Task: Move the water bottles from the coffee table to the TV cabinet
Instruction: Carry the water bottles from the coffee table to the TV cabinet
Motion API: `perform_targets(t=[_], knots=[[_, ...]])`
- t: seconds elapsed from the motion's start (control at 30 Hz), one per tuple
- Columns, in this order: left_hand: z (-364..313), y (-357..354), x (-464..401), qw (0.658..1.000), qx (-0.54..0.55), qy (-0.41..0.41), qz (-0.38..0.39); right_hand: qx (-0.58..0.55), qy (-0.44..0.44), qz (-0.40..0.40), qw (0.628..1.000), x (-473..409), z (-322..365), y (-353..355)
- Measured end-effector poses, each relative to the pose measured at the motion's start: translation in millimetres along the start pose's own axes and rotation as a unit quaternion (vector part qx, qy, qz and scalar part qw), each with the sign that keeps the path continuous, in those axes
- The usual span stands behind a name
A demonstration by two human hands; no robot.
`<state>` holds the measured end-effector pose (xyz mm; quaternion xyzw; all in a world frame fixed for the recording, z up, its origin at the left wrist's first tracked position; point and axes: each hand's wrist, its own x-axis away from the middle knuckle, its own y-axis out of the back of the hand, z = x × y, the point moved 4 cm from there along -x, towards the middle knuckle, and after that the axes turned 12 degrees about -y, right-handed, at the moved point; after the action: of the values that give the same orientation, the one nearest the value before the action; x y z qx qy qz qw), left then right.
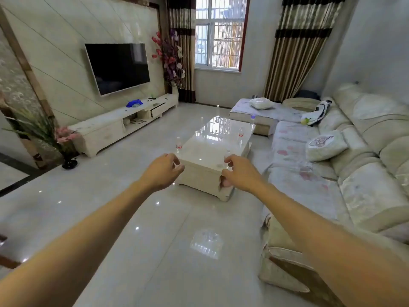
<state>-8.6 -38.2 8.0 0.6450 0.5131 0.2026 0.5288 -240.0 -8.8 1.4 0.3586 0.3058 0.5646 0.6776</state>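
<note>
1. Head view: both hands empty, left hand [162, 171] and right hand [240, 171] half-curled, mid-frame.
2. Clear plastic water bottles [178, 144] sit along the glossy white coffee table [208, 149] edges, so a sloppy reach probably tips one.
3. Long white TV cabinet [115, 122], left of frame, is well apart; carrying risks drops.

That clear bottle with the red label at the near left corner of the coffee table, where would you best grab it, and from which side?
Probably around its middle, at the red label. The water bottle stands upright at the coffee table's near left corner, with open floor on its left and front. So the left hand, empty and nearest, could come in sideways from the left and wrap the slim round body.
</note>
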Motion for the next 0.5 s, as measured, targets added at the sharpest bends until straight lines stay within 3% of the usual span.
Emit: perform_targets(t=[0.3, 0.5], knots=[[51, -67, -144, 0.998, 0.005, 0.001, 0.057, 0.025, -0.061, 0.032, 0.997, -151, -31, -30], [95, -116, -245, 0.995, 0.052, 0.053, 0.064, 0.037, -0.073, 0.073, 0.994, -272, -55, -50]])
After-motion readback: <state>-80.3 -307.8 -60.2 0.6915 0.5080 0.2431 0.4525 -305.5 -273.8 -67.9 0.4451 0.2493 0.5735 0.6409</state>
